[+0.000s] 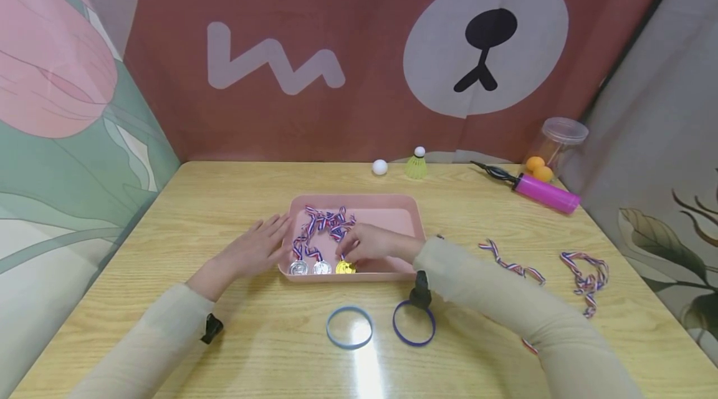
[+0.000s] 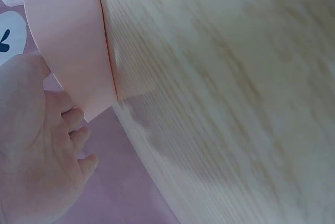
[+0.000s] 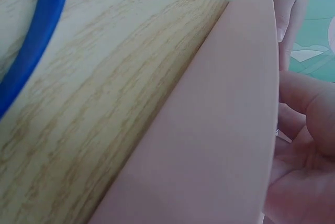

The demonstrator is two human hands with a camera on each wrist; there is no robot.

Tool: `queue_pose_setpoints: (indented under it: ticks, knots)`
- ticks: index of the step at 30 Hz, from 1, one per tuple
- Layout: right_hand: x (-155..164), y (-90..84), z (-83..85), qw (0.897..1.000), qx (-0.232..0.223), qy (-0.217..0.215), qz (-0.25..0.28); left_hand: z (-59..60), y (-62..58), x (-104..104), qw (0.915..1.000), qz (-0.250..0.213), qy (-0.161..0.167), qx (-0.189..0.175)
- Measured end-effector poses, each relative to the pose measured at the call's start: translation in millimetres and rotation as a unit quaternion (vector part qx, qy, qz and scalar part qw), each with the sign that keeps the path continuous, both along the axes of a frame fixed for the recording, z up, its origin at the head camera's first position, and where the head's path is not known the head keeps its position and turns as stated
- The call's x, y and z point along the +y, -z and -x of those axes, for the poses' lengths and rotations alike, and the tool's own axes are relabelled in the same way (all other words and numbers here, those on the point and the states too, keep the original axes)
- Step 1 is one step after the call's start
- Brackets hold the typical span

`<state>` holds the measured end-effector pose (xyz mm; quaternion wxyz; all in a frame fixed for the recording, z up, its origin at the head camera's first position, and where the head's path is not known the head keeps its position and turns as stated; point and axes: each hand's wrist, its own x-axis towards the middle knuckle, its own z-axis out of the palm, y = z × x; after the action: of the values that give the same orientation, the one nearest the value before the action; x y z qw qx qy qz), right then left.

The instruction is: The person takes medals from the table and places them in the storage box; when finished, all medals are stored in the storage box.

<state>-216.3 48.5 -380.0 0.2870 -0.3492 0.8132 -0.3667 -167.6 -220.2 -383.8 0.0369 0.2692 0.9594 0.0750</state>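
Observation:
A pink tray (image 1: 359, 201) sits mid-table and holds two silver medals (image 1: 310, 268) and a gold medal (image 1: 345, 267), each on a red, white and blue ribbon (image 1: 325, 221). My right hand (image 1: 359, 249) reaches into the tray with its fingers curled, pinching the gold medal at its top. My left hand (image 1: 263, 243) lies flat on the table, straight fingers touching the tray's left wall. The left wrist view shows this hand (image 2: 42, 156) beside the tray wall (image 2: 68, 35). In the right wrist view, curled fingers (image 3: 309, 130) sit behind the tray wall (image 3: 209, 145).
A light blue ring (image 1: 349, 326) and a dark blue ring (image 1: 414, 323) lie in front of the tray. Two loose ribbons (image 1: 512, 264) (image 1: 586, 274) lie to the right. At the back stand a white ball (image 1: 379, 166), shuttlecock (image 1: 416, 164), pink pump (image 1: 544, 192) and jar (image 1: 555, 143).

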Motion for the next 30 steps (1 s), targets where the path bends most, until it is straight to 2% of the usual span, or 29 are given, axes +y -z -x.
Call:
queue_pose_setpoints:
  ticks: [5, 10, 13, 18, 26, 30]
  knots:
    - [0, -1.5, -1.3, 0.999, -0.026, 0.020, 0.005, -0.9, -1.5, 0, 1.0000, -0.001, 0.000, 0.003]
    - [4, -3.0, -0.7, 1.000, -0.020, 0.022, 0.004, -0.6, -1.1, 0, 1.0000, 0.002, 0.000, 0.002]
    - [8, -6.6, 0.6, 1.000, 0.001, 0.017, 0.004, -0.5, -0.9, 0, 1.0000, 0.002, 0.000, 0.002]
    - [21, -21.0, 2.2, 0.999, 0.032, 0.029, -0.002, -0.4, -0.8, 0, 1.0000, 0.002, 0.001, 0.003]
    - [59, -56.9, -5.9, 0.996, 0.001, 0.072, 0.048, -0.3, -1.0, 0, 1.0000, 0.003, 0.003, 0.002]
    - [86, -72.4, -12.6, 0.994, 0.027, 0.094, 0.055, -0.8, -1.0, 0, 1.0000, 0.002, 0.002, 0.000]
